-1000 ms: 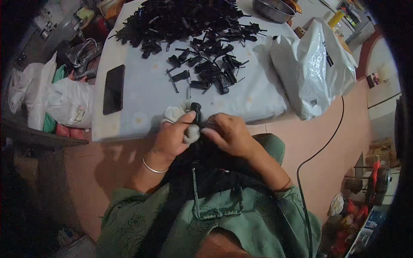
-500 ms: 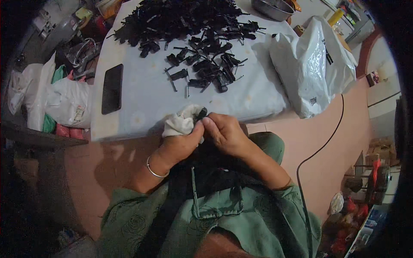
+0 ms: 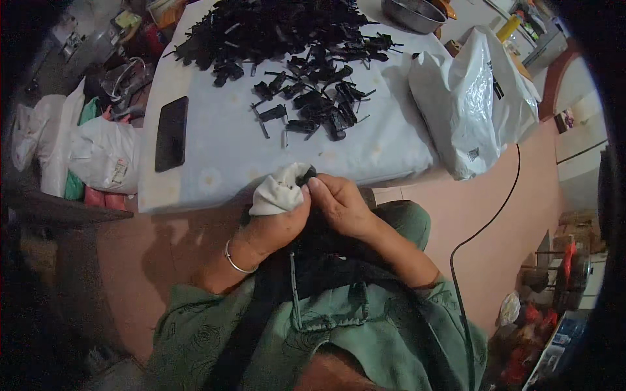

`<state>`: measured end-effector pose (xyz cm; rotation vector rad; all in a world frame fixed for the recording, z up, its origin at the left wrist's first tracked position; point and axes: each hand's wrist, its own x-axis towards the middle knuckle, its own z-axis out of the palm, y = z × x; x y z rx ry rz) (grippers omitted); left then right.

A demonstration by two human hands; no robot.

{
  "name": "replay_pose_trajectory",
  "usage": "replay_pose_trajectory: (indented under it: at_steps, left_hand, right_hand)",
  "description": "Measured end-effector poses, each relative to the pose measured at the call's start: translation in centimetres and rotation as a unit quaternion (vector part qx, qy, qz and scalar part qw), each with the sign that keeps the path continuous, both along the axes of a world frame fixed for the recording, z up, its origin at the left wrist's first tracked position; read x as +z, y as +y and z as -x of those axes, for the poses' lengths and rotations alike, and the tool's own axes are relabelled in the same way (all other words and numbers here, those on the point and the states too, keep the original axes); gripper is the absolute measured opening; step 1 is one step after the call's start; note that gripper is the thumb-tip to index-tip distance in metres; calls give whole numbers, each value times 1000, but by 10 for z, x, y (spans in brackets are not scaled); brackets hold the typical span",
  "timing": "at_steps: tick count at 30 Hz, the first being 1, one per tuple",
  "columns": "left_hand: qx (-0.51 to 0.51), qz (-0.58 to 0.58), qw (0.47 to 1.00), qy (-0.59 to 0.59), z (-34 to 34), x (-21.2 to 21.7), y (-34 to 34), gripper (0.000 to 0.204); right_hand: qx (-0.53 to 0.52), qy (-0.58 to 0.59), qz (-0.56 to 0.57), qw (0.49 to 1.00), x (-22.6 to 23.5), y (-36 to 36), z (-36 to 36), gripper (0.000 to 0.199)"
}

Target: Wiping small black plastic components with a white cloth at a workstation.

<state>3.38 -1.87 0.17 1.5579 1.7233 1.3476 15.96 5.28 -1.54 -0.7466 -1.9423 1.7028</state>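
Overhead, a low table [image 3: 222, 163] under a pale blue cloth filled the upper middle of the view, its far end heaped with a pile of black plastic parts [image 3: 274, 29] and a looser scatter of the same parts [image 3: 313, 104] spread toward its centre. At three o'clock from that scatter, a large white plastic bag [image 3: 476, 104] slumped against the table's right edge; at nine o'clock, beyond the left edge, smaller white bags [image 3: 98, 153] lay on the floor. A steel bowl [image 3: 412, 13] sat at the table's far right corner, at one o'clock from the pile. A black phone [image 3: 171, 133] lay flat near the left edge of the cloth, well apart from the parts. At the near edge, at six o'clock from the scatter, the seated person in a green garment held both hands close together. The left hand [image 3: 277, 225], a thin bangle at its wrist, was curled around a bunched white cloth [image 3: 279, 192]. The right hand [image 3: 342, 205], fingers bent, pinched a small black part [image 3: 306, 174] that touched the cloth's upper right side, just off the table.
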Motion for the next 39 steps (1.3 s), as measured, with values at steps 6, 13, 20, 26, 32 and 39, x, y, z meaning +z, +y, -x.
replay_pose_trajectory:
  at_steps: [6,13,20,26,32,39]
  left_hand:
    - [10,-103,974,202,-2,-2,4,23]
    - [-7,-25,999,-44,0,-14,1,23]
    - [-23,48,972,-230,11,-7,4,23]
    - [-51,95,982,-152,14,-9,2,24]
    - [-171,57,964,-197,19,-20,0,28]
    - [-148,125,943,-269,7,-2,-6,28]
  right_hand:
    - [-71,46,13,996,-17,-4,9,31]
    - [-10,43,142,989,4,5,1,30]
    - [40,-106,-97,989,9,12,-22,20]
    - [21,3,-370,929,3,23,-27,13]
    - [-22,77,-149,986,1,9,-18,16]
    - [-89,48,-130,986,9,-2,-12,15]
